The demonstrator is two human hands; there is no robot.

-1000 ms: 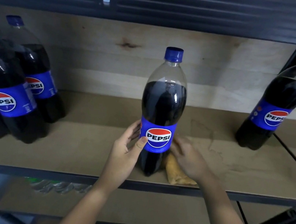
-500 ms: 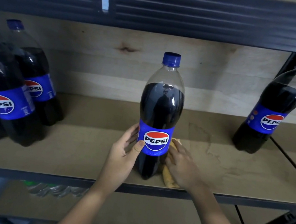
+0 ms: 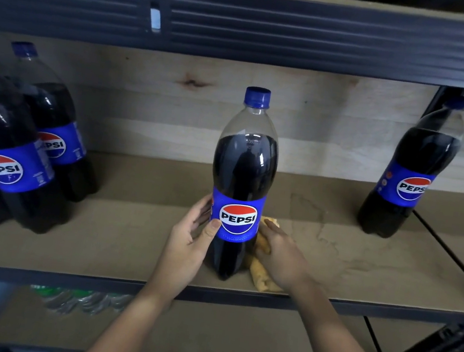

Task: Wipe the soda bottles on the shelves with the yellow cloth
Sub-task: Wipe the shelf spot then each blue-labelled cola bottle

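While both hands work at it, the centre bottle is the landmark for all below.
Centre bottle (image 3: 241,183): upright on the shelf board (image 3: 137,240), near its front edge; blue cap, blue Pepsi label facing out, dark soda up to the shoulder.
L hand (image 3: 189,241): on the centre bottle's left side at label height; thumb lies across the label front, fingers curve round the side, so it has a loose grip on the btl.
R hand (image 3: 280,254): just right of the centre bottle's lower half, palm down, fingers bent over the yellow cloth (image 3: 260,273), pressing it vs. the btl's side.
Yellow cloth: bunched, touching the centre bottle's right lower side; one end shows above the fingers, other end lies on the board by the front edge.
Left group (image 3: 18,150): several more Pepsi btls clustered well left of the centre bottle; exact count unclear at the frame edge.
Right bottle (image 3: 415,173): alone, well right of the centre bottle & further back, beside a dark upright post (image 3: 444,99).
Upper beam (image 3: 306,33): dark ribbed metal, overhead of the centre bottle.
Lower shelf: below the centre bottle, blurry green-capped clear btls (image 3: 80,299).
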